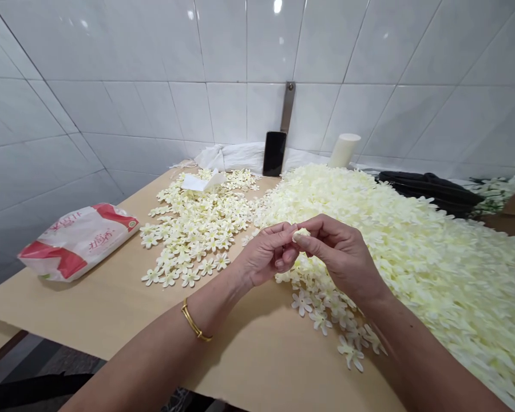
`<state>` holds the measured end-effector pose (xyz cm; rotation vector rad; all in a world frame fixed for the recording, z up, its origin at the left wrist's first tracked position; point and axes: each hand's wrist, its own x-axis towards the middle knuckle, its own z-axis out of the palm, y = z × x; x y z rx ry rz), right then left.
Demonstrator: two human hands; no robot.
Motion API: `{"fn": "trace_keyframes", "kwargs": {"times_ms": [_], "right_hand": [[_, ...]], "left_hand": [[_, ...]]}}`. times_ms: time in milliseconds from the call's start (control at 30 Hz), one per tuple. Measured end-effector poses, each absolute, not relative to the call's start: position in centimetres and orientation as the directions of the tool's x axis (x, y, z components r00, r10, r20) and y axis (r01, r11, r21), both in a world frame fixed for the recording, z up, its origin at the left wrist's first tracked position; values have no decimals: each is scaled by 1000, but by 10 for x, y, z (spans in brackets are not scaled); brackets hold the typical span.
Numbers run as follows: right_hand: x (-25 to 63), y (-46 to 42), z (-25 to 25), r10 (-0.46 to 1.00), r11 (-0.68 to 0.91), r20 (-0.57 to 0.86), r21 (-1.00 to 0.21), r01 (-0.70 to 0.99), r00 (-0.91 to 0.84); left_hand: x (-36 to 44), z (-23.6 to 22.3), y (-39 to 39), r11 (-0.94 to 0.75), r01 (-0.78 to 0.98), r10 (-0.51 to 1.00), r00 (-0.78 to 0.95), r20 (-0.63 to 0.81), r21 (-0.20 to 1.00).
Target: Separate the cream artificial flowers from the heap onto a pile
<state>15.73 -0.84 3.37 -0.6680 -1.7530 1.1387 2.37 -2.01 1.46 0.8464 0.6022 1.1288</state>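
Both my hands meet above the middle of the table, fingertips pinched together around a small cream artificial flower point(301, 234). My left hand point(274, 252), with a gold bangle point(193, 323) on the forearm, is closed at the flower's left side. From the right, my right hand point(339, 252) grips the flower between thumb and fingers. Its petals look bunched, and much of it is hidden by the fingers. Beneath and beyond my right hand spreads a large heap of pale cream flowers point(412, 252). A smaller spread of yellow-centred flowers point(197, 223) lies left of my hands.
A red and white packet point(81, 240) lies on the brown tabletop point(124, 320) at left. Folded white paper point(201, 182) rests on the left flowers. Against the tiled wall stand a black phone point(274, 154) and a white cylinder point(344, 151). A black bag point(429, 190) lies behind the heap.
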Motion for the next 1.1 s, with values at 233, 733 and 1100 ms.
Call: {"fn": "trace_keyframes", "kwargs": {"times_ms": [233,733,1100], "right_hand": [[154,-4,25,794,601,581,-700,386,-181],[169,3,32,775,623,459,-668,407,-434],[166,4,28,715,696,569,-634,337,-406]], "left_hand": [[28,15,-18,71,-511,992,123,-9,857],[18,11,-11,83,-524,996,78,-49,848],[22,15,-14,207,-648,978,138,-154,733]]}}
